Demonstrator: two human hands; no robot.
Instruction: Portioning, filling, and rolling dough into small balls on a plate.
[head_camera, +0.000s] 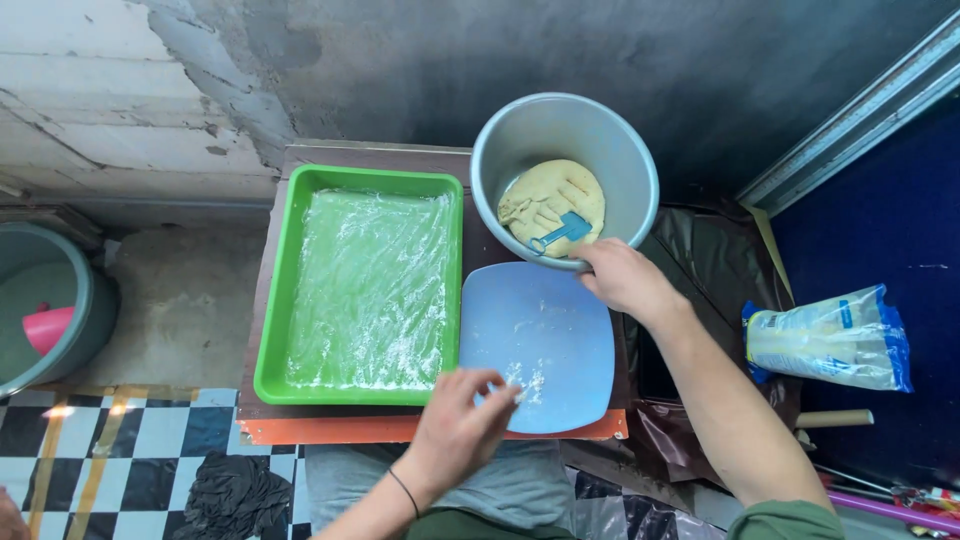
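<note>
Your right hand clamps the grey bowl rim — dough looks soft, sticky, heavy-ish. Left hand fingers pinched together, flour over the blue plate.

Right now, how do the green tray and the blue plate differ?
The green tray is a deep rectangle with raised walls; the blue plate is a flat rounded square. The tray is lined with clear plastic film dusted white all over; the plate is bare, with a small patch of white powder near the left hand. The tray looks larger than the plate. No hand touches the tray; the left hand's fingers pinch over the plate. Both lie side by side on the same board.
</note>
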